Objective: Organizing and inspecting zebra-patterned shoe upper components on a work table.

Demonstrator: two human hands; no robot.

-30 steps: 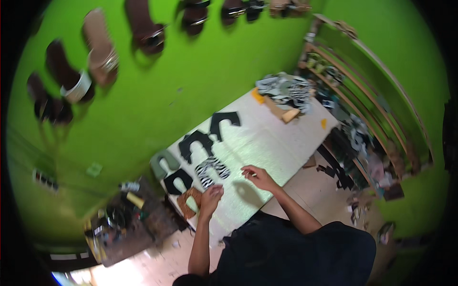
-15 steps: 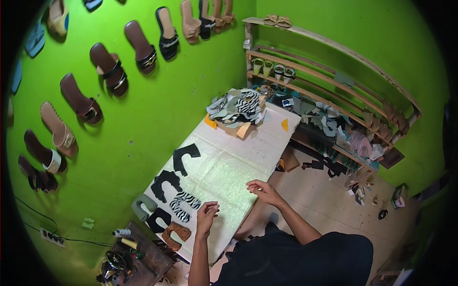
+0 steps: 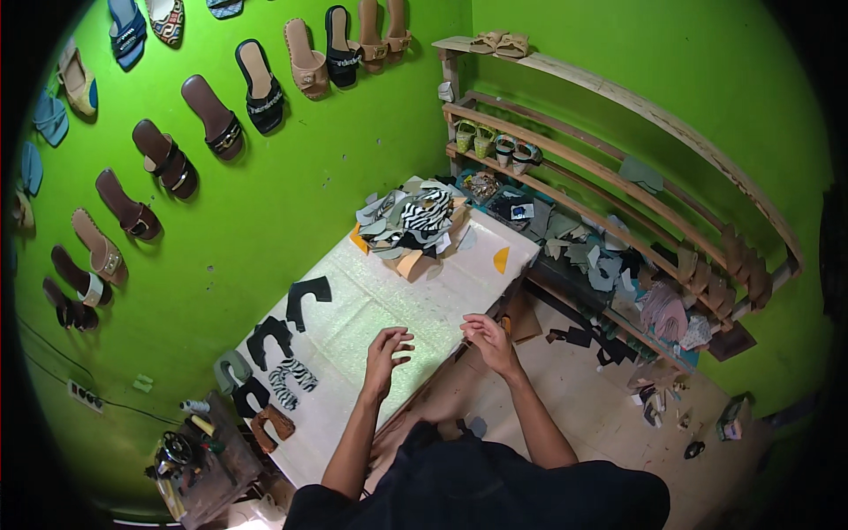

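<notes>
My left hand (image 3: 386,360) hovers over the light table (image 3: 353,296), fingers apart and slightly curled, with nothing in it. Level with it, above the table's right edge, my right hand (image 3: 491,343) is likewise empty with loosely bent fingers. Curved cut pieces lie along the table's left side, left of my left hand: a black piece (image 3: 306,300), a second black piece (image 3: 268,341), a zebra-striped piece (image 3: 291,382), a grey-green piece (image 3: 231,373), another black piece (image 3: 251,396) and a brown piece (image 3: 271,427). Neither hand touches them.
A heap of scraps (image 3: 411,221) covers the table's far end, beside a yellow scrap (image 3: 501,260). Sandals (image 3: 212,115) hang on the green wall. Wooden shelves (image 3: 565,159) with footwear and scraps stand at right. A cluttered small bench (image 3: 212,477) is at lower left.
My left hand has moved away from the cut pieces toward my right hand, and its fingers have spread. The view has shifted, so the table and wall appear further left.
</notes>
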